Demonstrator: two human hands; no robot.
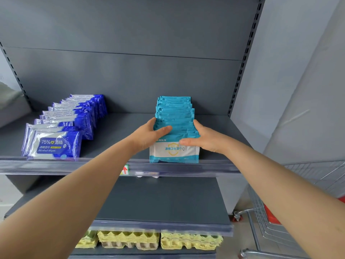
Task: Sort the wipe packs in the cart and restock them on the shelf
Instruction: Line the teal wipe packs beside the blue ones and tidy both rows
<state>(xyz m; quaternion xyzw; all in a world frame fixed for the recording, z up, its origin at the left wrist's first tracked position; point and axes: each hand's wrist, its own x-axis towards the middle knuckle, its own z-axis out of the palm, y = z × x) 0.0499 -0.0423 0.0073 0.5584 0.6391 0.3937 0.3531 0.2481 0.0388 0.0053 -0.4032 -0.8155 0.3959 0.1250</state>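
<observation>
Fingers [164, 128] of left hand [147, 136] and right hand [206, 140] clasped both sides of the teal wipe packs [174, 113], upright in a row on the shelf [115, 122]; judged best to squeeze evenly and square the row to the rim.

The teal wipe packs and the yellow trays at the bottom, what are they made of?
The teal wipe packs look like thin plastic film, slightly glossy, with crimped, serrated edges. The yellow trays look like molded paper pulp, rough and dull, with dimpled cups.
</observation>
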